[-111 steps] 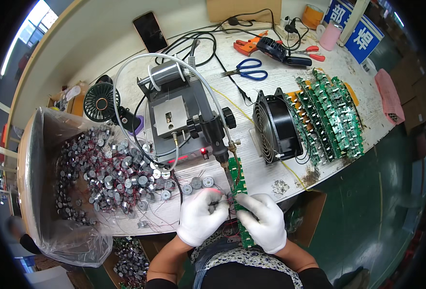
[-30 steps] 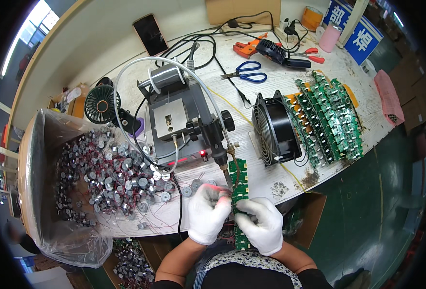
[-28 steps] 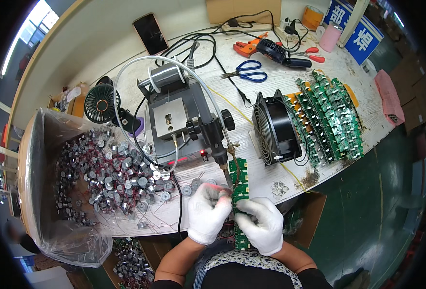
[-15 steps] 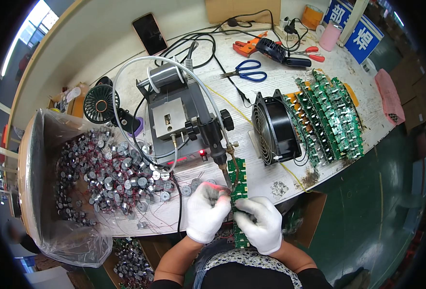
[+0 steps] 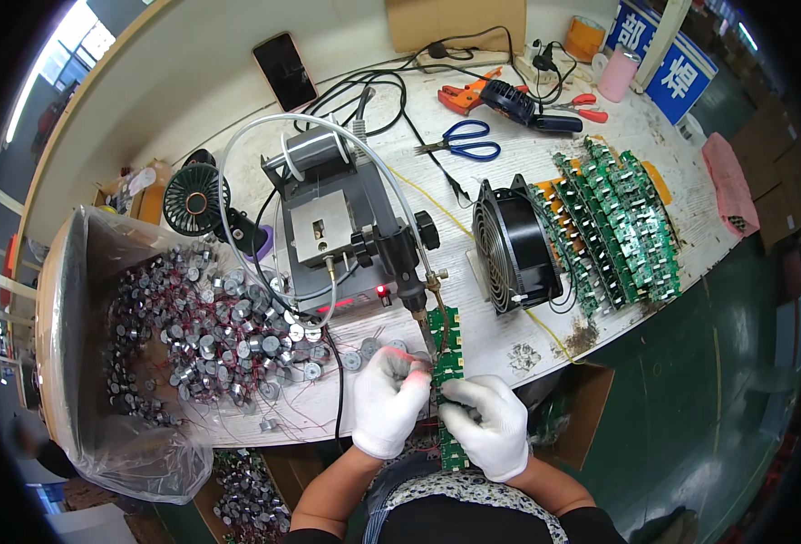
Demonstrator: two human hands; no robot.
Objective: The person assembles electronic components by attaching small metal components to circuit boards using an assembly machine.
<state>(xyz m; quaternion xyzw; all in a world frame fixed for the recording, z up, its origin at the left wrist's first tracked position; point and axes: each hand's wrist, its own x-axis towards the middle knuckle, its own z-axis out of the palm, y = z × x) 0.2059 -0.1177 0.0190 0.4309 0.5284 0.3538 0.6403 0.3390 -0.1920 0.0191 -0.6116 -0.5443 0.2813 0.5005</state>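
A long green circuit board strip (image 5: 452, 340) runs from under the soldering iron (image 5: 421, 317) toward my lap. My left hand (image 5: 389, 405), in a white glove, is closed in a pinch just left of the strip, close to the iron's tip. What its fingertips hold is too small to make out, and a red glow falls on them. On the strip's right edge, my gloved right hand (image 5: 488, 424) is closed with thumb and fingers gripping the board. The iron hangs from a soldering machine (image 5: 341, 245) carrying a solder wire spool (image 5: 317, 152).
Left lies a heap of small round motors (image 5: 237, 340) with red wires, spilling from a plastic-lined box (image 5: 65, 335). A black fan (image 5: 518, 245) stands right of the iron, beside stacked circuit boards (image 5: 618, 227). Farther back are blue scissors (image 5: 462, 142), a phone (image 5: 285, 72) and cables.
The circuit board strip has slid slightly toward me under the iron. Both hands keep nearly the same place and grip. The whole view has shifted a little.
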